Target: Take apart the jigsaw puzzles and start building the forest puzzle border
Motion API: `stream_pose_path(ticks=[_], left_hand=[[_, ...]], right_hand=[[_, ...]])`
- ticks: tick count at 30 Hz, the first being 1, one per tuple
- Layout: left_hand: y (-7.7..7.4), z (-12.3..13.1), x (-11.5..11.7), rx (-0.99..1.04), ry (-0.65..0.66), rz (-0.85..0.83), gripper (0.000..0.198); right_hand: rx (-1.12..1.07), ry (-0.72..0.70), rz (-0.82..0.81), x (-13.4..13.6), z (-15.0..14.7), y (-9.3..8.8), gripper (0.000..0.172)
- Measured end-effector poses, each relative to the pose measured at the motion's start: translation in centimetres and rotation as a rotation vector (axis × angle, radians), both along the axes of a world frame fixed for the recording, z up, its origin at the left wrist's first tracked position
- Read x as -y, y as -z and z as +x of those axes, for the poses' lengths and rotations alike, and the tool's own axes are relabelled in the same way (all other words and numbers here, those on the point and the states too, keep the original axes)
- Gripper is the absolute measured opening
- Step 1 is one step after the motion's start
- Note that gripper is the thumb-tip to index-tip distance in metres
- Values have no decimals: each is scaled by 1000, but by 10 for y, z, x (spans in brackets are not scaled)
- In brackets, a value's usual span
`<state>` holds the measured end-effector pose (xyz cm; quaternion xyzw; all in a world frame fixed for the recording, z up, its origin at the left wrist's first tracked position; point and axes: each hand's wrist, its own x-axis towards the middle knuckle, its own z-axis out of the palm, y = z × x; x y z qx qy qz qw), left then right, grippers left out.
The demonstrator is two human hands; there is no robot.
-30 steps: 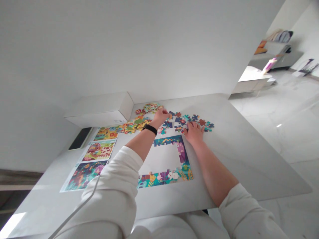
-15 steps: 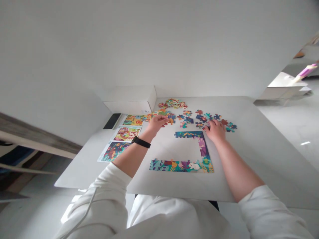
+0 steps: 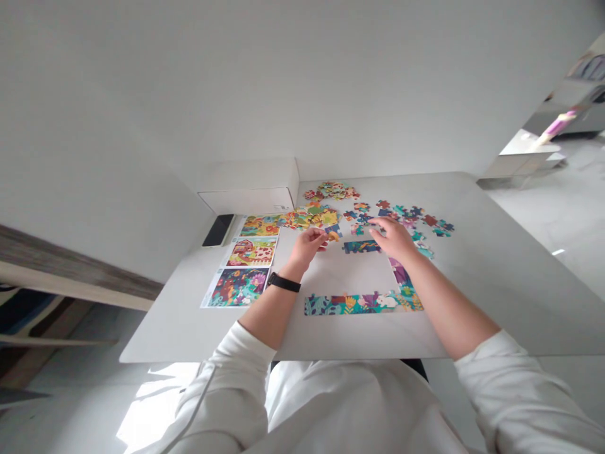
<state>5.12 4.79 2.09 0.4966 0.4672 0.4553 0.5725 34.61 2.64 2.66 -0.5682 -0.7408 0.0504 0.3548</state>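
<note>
My left hand (image 3: pixel 308 248), with a black band on its wrist, pinches a blue-and-orange puzzle piece (image 3: pixel 333 232) above the table. Over the top right of a partly joined puzzle border hovers my right hand (image 3: pixel 393 238), its thumb and fingers apart and nothing visible between them. Below its fingertips lies the border's dark blue top strip (image 3: pixel 361 246). My right hand and forearm cover part of the purple right side (image 3: pixel 399 271). Along the front runs the bottom strip (image 3: pixel 352 304), with a white animal on it.
Loose dark pieces (image 3: pixel 416 213) are scattered behind my right hand. Yellow pieces (image 3: pixel 309 217) and another pile (image 3: pixel 333 190) lie farther back. A picture sheet (image 3: pixel 251 252), a phone (image 3: pixel 218 230) and a white box (image 3: pixel 246 200) are at the left.
My right hand has moved left, from the loose dark pieces to above the top strip. My left hand still holds its puzzle piece. The camera view has shifted slightly.
</note>
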Motion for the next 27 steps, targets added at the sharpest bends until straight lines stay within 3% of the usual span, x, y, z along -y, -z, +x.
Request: stream_pose_path(ticks=[4, 7, 14, 20, 27], left_hand=[[13, -6, 2, -52, 19, -36, 37], [16, -8, 0, -74, 20, -24, 35], [14, -7, 6, -220, 52, 59, 34], [21, -2, 9, -554, 31, 249, 19], [18, 0, 14, -845, 101, 410, 20]], right_hand=[[88, -62, 26, 4, -10, 27, 30], [123, -96, 39, 7, -12, 36, 29], [148, -119, -5, 9, -13, 40, 29], [148, -143, -39, 10, -13, 38, 27], [147, -166, -37, 11, -15, 35, 24]])
